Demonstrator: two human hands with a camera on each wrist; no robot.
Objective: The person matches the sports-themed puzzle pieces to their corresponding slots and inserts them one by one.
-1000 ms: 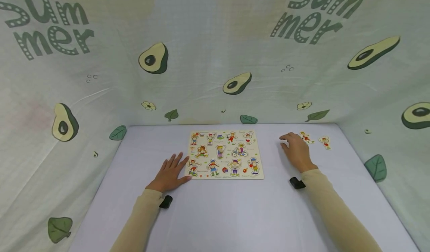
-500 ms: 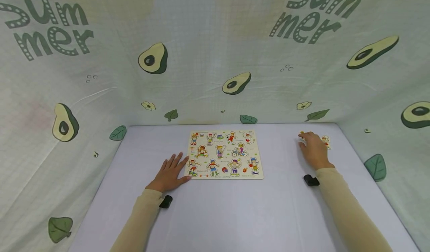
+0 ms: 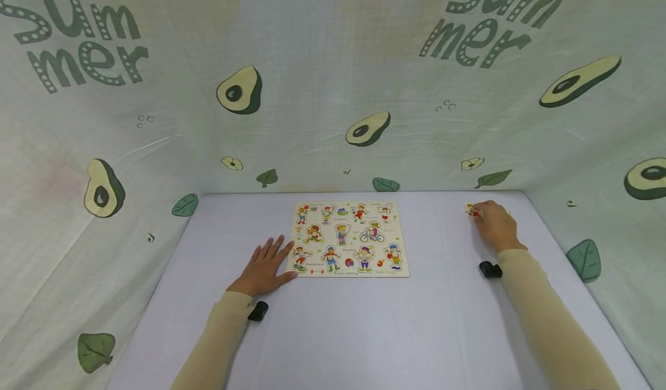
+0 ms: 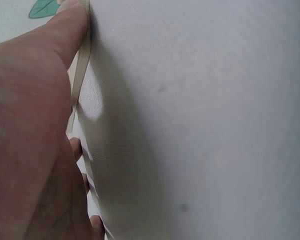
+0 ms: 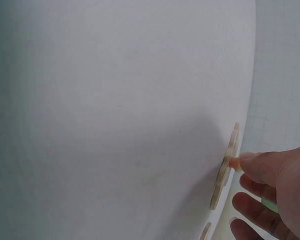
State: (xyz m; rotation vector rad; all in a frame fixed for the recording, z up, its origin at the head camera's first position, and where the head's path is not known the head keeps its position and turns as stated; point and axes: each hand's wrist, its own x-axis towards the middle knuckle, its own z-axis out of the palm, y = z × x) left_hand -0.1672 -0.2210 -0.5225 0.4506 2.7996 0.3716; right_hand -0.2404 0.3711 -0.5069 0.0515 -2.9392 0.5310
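Note:
On the left edge of a wooden puzzle board [image 3: 322, 253] rests my left hand [image 3: 261, 268], its fingers spread; the thumb touches the board's lower left corner. The board bears several printed figures of children doing sports. Far to its right, my right hand [image 3: 495, 225] pinches the small knob [image 5: 234, 163] of a flat wooden puzzle piece [image 3: 472, 210], a figure in red. In the right wrist view that piece [image 5: 221, 175] appears edge-on, close to the table surface. A second puzzle piece [image 5: 205, 231] lies just beyond, mostly hidden by my right hand in the head view.
A white table [image 3: 354, 332] spreads under both hands. Cloth walls [image 3: 312, 78] printed with avocados and leaves rise at its back and sides. A small black device [image 3: 258, 311] sits at the left wrist and another black device [image 3: 491, 269] at the right.
My right hand has moved right, first over the red figure piece and then onto its knob, covering most of the second piece. The left hand has stayed on the board.

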